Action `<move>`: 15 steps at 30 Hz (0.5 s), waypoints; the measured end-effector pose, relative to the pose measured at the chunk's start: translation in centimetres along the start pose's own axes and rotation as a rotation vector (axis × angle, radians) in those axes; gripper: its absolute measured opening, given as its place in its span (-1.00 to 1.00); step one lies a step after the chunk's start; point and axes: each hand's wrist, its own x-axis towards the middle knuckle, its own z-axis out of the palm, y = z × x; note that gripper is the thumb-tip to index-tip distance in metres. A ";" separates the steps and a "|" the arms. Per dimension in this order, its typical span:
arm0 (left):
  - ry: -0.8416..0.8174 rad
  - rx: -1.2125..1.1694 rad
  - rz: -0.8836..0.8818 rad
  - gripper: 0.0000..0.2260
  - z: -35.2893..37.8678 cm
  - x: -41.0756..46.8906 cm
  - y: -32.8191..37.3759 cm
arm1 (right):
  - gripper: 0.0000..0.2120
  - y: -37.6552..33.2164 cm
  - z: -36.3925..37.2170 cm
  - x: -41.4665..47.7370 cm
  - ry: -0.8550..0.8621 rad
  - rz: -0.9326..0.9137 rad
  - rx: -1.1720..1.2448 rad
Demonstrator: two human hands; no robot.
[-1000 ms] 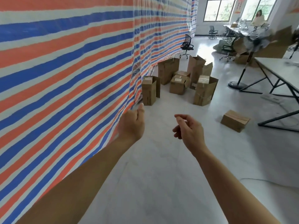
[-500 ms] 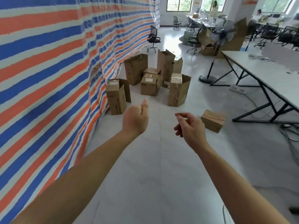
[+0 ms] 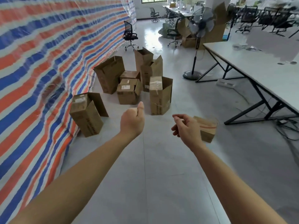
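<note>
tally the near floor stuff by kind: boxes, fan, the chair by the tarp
cardboard boxes: 8
pedestal fan: 1
office chair by the striped tarp: 1
total: 10
</note>
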 end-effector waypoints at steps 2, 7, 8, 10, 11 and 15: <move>0.034 0.016 0.002 -0.44 1.1 4.8 0.4 | -0.84 -0.6 -0.1 5.3 -0.008 0.009 -0.016; 0.131 0.006 -0.087 -0.44 3.5 16.3 -2.3 | -0.86 -1.5 1.6 17.8 -0.078 0.024 -0.028; 0.135 0.009 -0.111 -0.44 3.9 18.1 -3.2 | -0.87 -1.3 2.1 19.9 -0.092 0.021 -0.034; 0.138 -0.002 -0.146 -0.45 5.1 22.2 -5.0 | -0.87 -0.8 3.1 24.6 -0.112 0.008 -0.040; 0.138 -0.006 -0.160 -0.45 6.1 25.2 -6.1 | -0.87 -0.3 4.0 28.0 -0.114 0.002 -0.052; 0.151 -0.034 -0.169 -0.44 9.7 37.6 -9.5 | -0.84 1.3 7.3 40.7 -0.114 0.010 -0.105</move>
